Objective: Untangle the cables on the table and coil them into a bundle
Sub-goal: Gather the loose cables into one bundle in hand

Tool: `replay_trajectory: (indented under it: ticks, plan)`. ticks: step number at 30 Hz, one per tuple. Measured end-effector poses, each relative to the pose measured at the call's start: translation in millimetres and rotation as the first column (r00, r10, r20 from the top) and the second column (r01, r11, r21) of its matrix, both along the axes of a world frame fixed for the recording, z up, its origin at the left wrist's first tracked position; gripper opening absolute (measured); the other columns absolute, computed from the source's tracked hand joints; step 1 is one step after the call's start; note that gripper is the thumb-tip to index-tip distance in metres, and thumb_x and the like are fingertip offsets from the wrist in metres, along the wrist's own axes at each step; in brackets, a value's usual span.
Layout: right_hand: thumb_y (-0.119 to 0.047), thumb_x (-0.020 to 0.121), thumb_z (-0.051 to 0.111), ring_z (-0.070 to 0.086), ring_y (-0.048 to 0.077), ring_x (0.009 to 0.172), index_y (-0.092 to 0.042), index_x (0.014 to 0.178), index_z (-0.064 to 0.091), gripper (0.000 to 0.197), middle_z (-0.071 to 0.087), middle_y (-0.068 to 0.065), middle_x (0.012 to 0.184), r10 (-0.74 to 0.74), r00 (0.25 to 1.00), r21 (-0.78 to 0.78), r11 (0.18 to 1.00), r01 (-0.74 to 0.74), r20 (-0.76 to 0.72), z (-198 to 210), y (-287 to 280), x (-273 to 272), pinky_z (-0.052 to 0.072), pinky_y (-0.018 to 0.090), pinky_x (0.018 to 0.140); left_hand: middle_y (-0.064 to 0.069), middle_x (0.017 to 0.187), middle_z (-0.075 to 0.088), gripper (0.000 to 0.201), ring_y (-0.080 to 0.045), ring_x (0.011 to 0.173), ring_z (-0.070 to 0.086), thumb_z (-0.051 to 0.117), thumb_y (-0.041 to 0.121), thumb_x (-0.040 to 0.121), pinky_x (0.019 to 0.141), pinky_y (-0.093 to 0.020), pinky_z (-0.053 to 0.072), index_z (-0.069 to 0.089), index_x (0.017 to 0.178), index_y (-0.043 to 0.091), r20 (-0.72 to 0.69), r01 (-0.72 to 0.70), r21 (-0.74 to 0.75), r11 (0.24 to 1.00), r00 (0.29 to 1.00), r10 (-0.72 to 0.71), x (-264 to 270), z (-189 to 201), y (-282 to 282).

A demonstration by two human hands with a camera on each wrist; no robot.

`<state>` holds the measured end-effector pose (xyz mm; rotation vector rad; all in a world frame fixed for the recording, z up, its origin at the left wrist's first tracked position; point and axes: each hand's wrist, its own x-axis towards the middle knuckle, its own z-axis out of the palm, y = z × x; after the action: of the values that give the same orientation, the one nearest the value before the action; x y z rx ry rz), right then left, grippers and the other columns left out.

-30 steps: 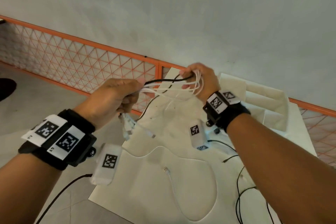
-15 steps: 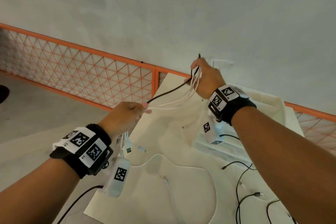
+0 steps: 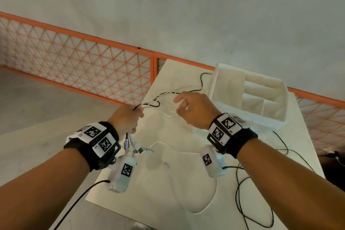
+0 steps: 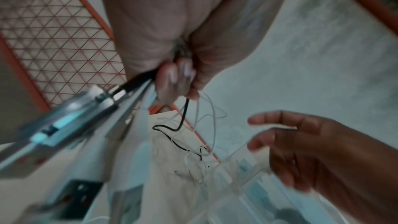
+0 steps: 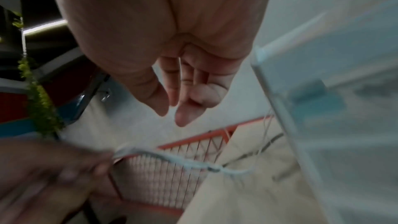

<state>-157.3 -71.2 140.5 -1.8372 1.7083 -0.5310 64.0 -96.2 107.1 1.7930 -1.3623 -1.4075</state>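
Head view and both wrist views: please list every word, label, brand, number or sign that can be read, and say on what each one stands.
No readable word, brand or number appears in any view.
Left wristband: black-and-white square code markers, with tiny characters beside them too small to read.
Right wristband: the same kind of markers, tiny characters unreadable.
White pods hanging under the wrists: one code marker each, no text.
Both wrist views: blurred, no text visible.

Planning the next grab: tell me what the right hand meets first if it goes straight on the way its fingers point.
Probably the twisted black and white cables strung from the left hand; the right hand points its open fingers at them. Depth is unclear.
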Motion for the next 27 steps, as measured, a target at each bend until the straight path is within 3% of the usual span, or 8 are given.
replay_trajectory:
  ticks: [2, 4, 6, 8, 13, 18, 23, 27]
  plan:
    - [-0.023, 0.093, 0.063, 0.064, 0.014, 0.081, -0.016, 0.107, 0.073, 0.018, 0.073, 0.003, 0.102, 0.123, 0.985, 0.137, 0.985, -0.106, -0.124, -32, 29, 7, 0.048, 0.023, 0.077, -0.001, 0.055, 0.029, 0.029, -0.014, 0.044, 0.023, 0.042, 0.016, 0.103, 0.034, -0.02, 0.023, 0.05, 0.076, 0.008, -0.03, -0.039, 0.0, 0.999, 0.999, 0.039, -2, -3, 4]
    - [-0.035, 0.091, 0.062, 0.067, 0.02, 0.094, -0.018, 0.095, 0.076, 0.022, 0.075, 0.001, 0.103, 0.243, 0.934, 0.325, 0.933, -0.152, -0.262, -75, 58, 9, 0.052, 0.031, 0.092, 0.001, 0.056, 0.029, 0.028, -0.014, 0.045, 0.023, 0.042, 0.02, 0.103, 0.035, -0.02, 0.021, 0.051, 0.08, 0.008, -0.056, -0.041, 0.01, 0.999, 0.998, 0.042, -5, -6, 10]
    - [-0.048, 0.089, 0.062, 0.066, 0.025, 0.098, -0.02, 0.086, 0.073, 0.03, 0.074, 0.003, 0.102, 0.299, 0.894, 0.481, 0.87, -0.111, -0.335, -111, 84, 7, 0.053, 0.037, 0.093, 0.002, 0.054, 0.029, 0.027, -0.013, 0.044, 0.021, 0.042, 0.021, 0.103, 0.036, -0.021, 0.02, 0.053, 0.083, 0.007, -0.097, -0.043, 0.011, 0.999, 0.994, 0.044, -8, -9, 16]
    - [-0.057, 0.085, 0.065, 0.066, 0.027, 0.097, -0.023, 0.075, 0.066, 0.035, 0.072, 0.005, 0.102, 0.291, 0.895, 0.562, 0.825, -0.056, -0.338, -135, 106, 3, 0.053, 0.035, 0.09, 0.004, 0.052, 0.027, 0.024, -0.013, 0.043, 0.02, 0.042, 0.019, 0.103, 0.039, -0.022, 0.019, 0.054, 0.086, 0.007, -0.147, -0.025, 0.013, 1.0, 0.989, 0.027, -10, -10, 22]
    - [-0.065, 0.079, 0.067, 0.065, 0.022, 0.1, -0.026, 0.098, 0.069, 0.044, 0.069, -0.002, 0.107, 0.151, 0.94, 0.537, 0.842, 0.039, -0.305, -157, 138, 3, 0.052, 0.033, 0.089, 0.007, 0.049, 0.034, 0.023, -0.011, 0.043, 0.026, 0.047, 0.019, 0.102, 0.042, -0.023, 0.023, 0.057, 0.087, 0.006, -0.15, 0.221, 0.053, 0.974, 0.966, -0.211, -17, -19, 45]
    - [-0.037, 0.087, 0.059, 0.063, 0.028, 0.109, -0.019, 0.109, 0.068, 0.029, 0.066, 0.004, 0.119, 0.168, 0.909, 0.462, 0.887, 0.029, -0.381, -170, 145, 16, 0.048, 0.033, 0.09, -0.001, 0.061, 0.051, 0.019, -0.014, 0.049, 0.039, 0.052, 0.016, 0.096, 0.048, -0.025, 0.031, 0.061, 0.084, 0.004, 0.006, 0.366, 0.067, 0.928, 0.93, -0.367, -29, -39, 63]
    - [-0.026, 0.084, 0.059, 0.065, 0.034, 0.106, -0.01, 0.107, 0.069, 0.03, 0.067, 0.012, 0.115, 0.201, 0.867, 0.446, 0.895, 0.027, -0.456, -171, 145, 20, 0.051, 0.035, 0.087, -0.001, 0.074, 0.069, 0.024, -0.015, 0.056, 0.05, 0.054, 0.019, 0.094, 0.053, -0.026, 0.04, 0.067, 0.089, -0.001, 0.167, 0.448, 0.07, 0.891, 0.875, -0.453, -35, -52, 74]
    - [-0.031, 0.079, 0.064, 0.064, 0.031, 0.098, -0.019, 0.091, 0.068, 0.017, 0.068, 0.008, 0.105, 0.091, 0.957, 0.415, 0.909, 0.033, -0.275, -148, 141, 12, 0.054, 0.035, 0.086, -0.009, 0.083, 0.075, 0.017, -0.018, 0.063, 0.062, 0.049, 0.01, 0.097, 0.057, -0.028, 0.048, 0.062, 0.09, 0.002, 0.058, 0.437, 0.072, 0.897, 0.896, -0.441, -38, -54, 80]
